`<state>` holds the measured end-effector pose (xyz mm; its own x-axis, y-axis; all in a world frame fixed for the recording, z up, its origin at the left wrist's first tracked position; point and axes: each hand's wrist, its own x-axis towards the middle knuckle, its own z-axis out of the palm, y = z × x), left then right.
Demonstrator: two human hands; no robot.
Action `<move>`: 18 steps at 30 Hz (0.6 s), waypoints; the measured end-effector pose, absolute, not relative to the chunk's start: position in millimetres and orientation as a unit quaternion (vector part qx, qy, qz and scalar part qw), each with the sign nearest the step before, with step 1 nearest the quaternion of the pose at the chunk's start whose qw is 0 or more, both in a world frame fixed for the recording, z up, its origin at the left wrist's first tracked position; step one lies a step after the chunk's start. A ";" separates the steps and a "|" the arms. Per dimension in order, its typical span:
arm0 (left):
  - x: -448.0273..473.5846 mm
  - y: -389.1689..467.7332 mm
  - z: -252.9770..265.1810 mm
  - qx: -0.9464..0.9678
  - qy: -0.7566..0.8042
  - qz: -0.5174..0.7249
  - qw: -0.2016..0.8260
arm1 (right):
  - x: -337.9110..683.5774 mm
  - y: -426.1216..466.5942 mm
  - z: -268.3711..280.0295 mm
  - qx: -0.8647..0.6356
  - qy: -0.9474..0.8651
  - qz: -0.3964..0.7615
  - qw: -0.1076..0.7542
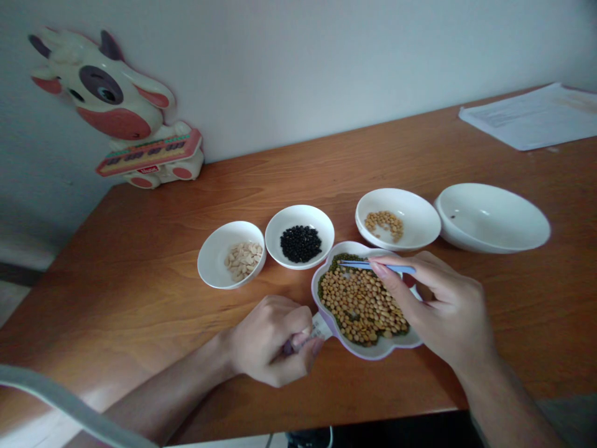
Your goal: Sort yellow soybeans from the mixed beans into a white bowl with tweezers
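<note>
My left hand (277, 339) is closed round the short handle of a flower-shaped dish (373, 351), white inside with a lilac outer wall. Yellow soybeans (361, 302) cover most of the dish, with small green beans (345, 256) showing round the edge. In my right hand (448, 305) a pair of blue tweezers (377, 266) is pinched between thumb and fingers. Its tips reach over the beans at the dish's far left side. Whether the tips hold a bean is too small to tell. Just behind the dish, a white bowl (422, 218) holds some soybeans (385, 225).
Left of that stand a bowl (301, 211) of black beans (301, 244) and a bowl (212, 258) of pale flat seeds (243, 260). A larger white bowl (504, 218) with one dark speck is at right. A cow toy (125, 112) leans by the wall; papers (536, 118) lie back right.
</note>
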<state>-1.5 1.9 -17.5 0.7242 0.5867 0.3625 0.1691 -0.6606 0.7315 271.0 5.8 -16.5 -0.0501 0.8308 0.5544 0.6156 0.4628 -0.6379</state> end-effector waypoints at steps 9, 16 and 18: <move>-1.5 1.9 -17.9 0.860 0.219 0.302 0.348 | 269.8 5.0 -15.2 -0.524 -0.699 0.120 0.471; -1.2 2.1 -17.4 0.860 0.217 0.302 0.349 | 271.6 1.8 -11.9 -0.512 -0.702 0.034 0.493; -1.6 2.1 -17.7 0.861 0.216 0.299 0.349 | 274.6 -1.9 -13.1 -0.532 -0.671 -0.022 0.516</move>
<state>-1.6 2.1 -17.7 0.7272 0.5818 0.3642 0.1637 -0.6622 0.7312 274.6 -1.9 -13.1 0.0992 0.6917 0.7154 0.7365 0.4324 -0.5202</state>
